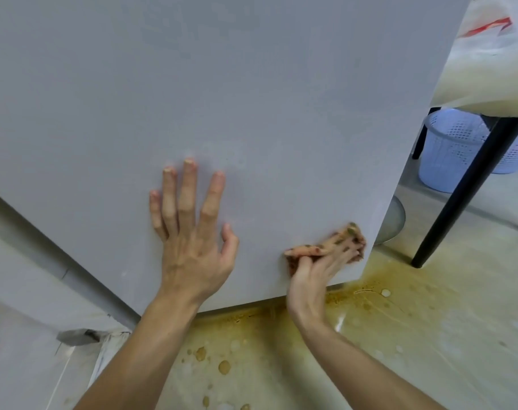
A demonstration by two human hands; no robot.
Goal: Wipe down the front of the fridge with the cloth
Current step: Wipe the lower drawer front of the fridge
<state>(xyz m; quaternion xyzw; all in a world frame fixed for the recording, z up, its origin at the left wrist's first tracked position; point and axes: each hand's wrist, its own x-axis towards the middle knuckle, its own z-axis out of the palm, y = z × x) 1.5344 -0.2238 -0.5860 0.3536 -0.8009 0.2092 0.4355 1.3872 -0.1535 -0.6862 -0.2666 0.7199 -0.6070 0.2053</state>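
The grey fridge front fills most of the head view, seen from above. My left hand lies flat against the door with its fingers straight and spread. My right hand grips a small orange cloth with dark spots and presses it against the door near its lower right corner. The thumb and fingers are curled round the bunched cloth, which hides part of the fingers.
The floor under the fridge carries brownish-yellow stains and drips. A black table leg stands to the right, with a pale blue perforated basket behind it. A white wall and a pale bag lie at the lower left.
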